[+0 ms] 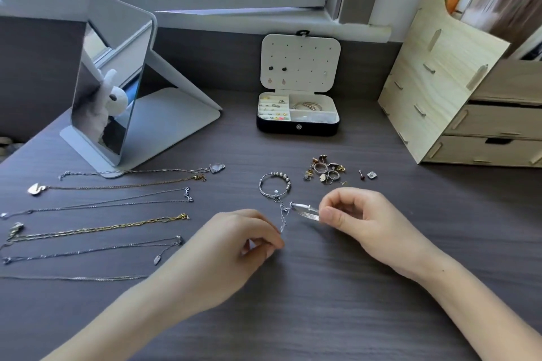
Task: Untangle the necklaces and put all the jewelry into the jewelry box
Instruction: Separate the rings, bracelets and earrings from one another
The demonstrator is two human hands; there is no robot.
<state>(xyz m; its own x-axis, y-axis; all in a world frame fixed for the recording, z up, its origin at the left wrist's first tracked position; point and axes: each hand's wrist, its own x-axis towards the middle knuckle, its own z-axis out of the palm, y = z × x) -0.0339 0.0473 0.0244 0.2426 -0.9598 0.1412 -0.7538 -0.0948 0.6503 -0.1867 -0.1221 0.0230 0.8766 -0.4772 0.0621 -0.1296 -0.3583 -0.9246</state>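
My right hand (356, 215) pinches a silver bangle (305, 210) just above the dark desk. A thin silver chain (283, 215) runs from that bangle up to a beaded bracelet (274, 183) lying on the desk. My left hand (243, 239) pinches the chain's lower end. Several necklaces (117, 205) lie stretched out in rows on the left. A pile of earrings and rings (325, 171) sits right of the beaded bracelet. The black jewelry box (297, 126) stands open at the back, with small pieces in its compartments and studs on its lid.
A tilted standing mirror (108, 82) stands at the back left, close to the top necklace. A wooden drawer organizer (457, 102) fills the right rear corner. Two small loose pieces (368, 175) lie right of the earring pile. A window frame runs along the back.
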